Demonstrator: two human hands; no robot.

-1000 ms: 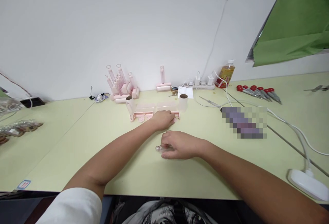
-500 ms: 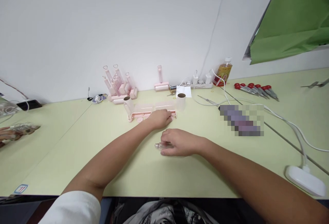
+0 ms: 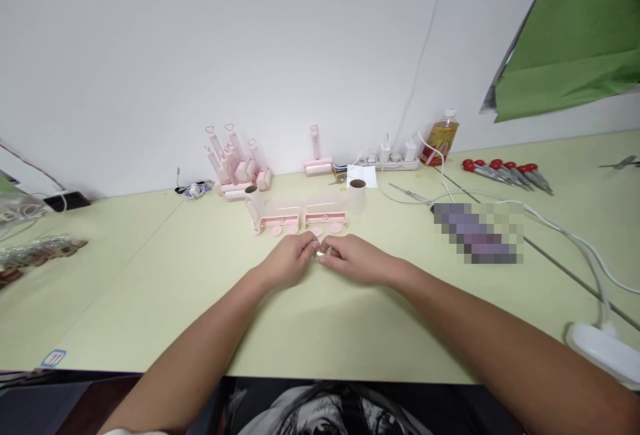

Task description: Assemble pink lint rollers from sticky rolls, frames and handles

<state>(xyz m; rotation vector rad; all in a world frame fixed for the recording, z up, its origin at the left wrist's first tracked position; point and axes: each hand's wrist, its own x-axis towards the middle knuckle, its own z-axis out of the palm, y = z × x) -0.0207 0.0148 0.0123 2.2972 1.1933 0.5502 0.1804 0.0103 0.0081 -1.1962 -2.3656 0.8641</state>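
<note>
My left hand [image 3: 293, 258] and my right hand [image 3: 350, 258] meet at the middle of the pale green table [image 3: 150, 302], fingertips pinched together on a small clear part [image 3: 320, 254] that is mostly hidden. Just beyond them lie pink lint-roller parts [image 3: 300, 220]: two pink frames, round pink caps and clear covers. A white paper roll [image 3: 357, 196] stands to their right and another roll [image 3: 253, 202] leans at their left.
A cluster of pink lint rollers [image 3: 235, 165] stands by the wall, one more [image 3: 317, 155] to its right. A power strip [image 3: 393, 163], oil bottle [image 3: 441, 140], red-handled screwdrivers [image 3: 507, 174], white cables and a white device [image 3: 603, 348] lie right. Bagged items [image 3: 35, 252] sit left.
My left hand drew back from the pink parts toward me. My right hand lifted the clear part off the table, and both hands now pinch it together.
</note>
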